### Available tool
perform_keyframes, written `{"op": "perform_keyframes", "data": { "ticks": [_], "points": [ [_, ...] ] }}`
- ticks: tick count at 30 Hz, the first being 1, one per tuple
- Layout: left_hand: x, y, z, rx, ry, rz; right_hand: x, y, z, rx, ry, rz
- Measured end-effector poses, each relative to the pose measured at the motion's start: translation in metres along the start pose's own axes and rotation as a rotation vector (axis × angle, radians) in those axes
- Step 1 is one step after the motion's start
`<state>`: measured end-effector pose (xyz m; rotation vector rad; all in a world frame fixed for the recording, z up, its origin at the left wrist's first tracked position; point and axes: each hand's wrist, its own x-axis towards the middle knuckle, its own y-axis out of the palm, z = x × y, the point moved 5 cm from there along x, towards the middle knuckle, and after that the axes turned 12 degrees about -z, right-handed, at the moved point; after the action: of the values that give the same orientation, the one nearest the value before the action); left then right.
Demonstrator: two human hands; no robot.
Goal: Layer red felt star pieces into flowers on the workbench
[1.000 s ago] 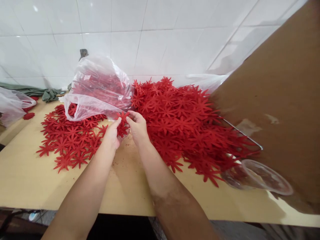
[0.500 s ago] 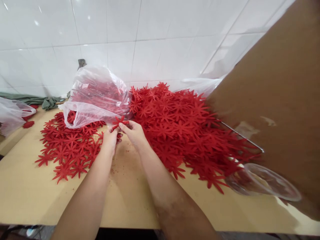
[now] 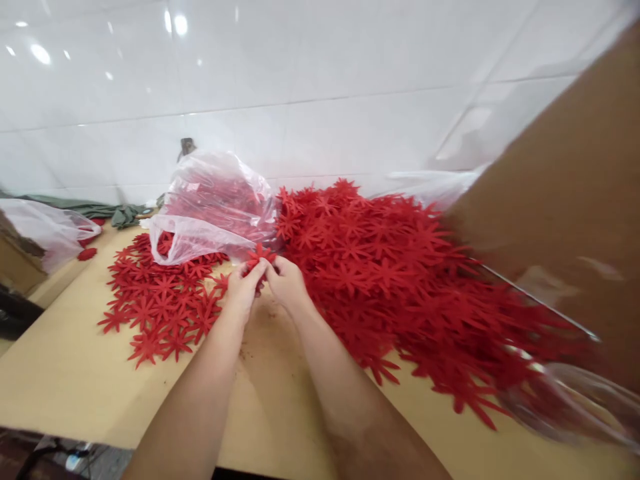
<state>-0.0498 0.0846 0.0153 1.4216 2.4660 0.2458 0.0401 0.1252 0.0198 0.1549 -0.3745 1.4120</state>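
Note:
My left hand (image 3: 243, 288) and my right hand (image 3: 289, 283) meet over the wooden table (image 3: 70, 373), fingertips pinched together on one red felt flower (image 3: 261, 255). A big heap of the same red flowers (image 3: 395, 280) spreads to the right of my hands. A thinner layer of red flowers (image 3: 160, 300) lies flat on the left. Just behind my hands sits a clear plastic bag (image 3: 215, 207) partly filled with red flowers.
A brown cardboard wall (image 3: 570, 200) rises at the right, with a clear plastic lid (image 3: 575, 400) below it. Another plastic bag (image 3: 45, 233) and a green cloth (image 3: 120, 215) lie at the far left. White tiles back the table.
Both hands stay pinched on the flower and close tighter together. The view has tilted up and shifted right, so everything sits slightly lower and blurrier.

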Motion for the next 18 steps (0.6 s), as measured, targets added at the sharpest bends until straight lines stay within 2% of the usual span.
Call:
{"op": "perform_keyframes", "data": {
  "ticks": [4,7,11,15,18],
  "points": [
    [0.002,-0.003,0.006,-0.044,-0.036,-0.02,-0.004,0.003,-0.002,0.133,0.118,0.044],
    [0.005,-0.008,0.004,-0.091,-0.036,-0.047,-0.007,0.011,-0.002,0.257,0.185,0.149],
    [0.008,-0.014,-0.002,-0.104,-0.047,-0.091,-0.008,0.017,-0.001,0.237,0.11,0.23],
    [0.014,-0.012,-0.005,-0.124,-0.009,-0.073,-0.005,0.012,0.004,0.1,-0.036,0.164],
    [0.02,-0.012,0.0,-0.115,-0.032,-0.092,-0.001,0.008,0.009,-0.034,-0.088,0.103]
  ]
}}
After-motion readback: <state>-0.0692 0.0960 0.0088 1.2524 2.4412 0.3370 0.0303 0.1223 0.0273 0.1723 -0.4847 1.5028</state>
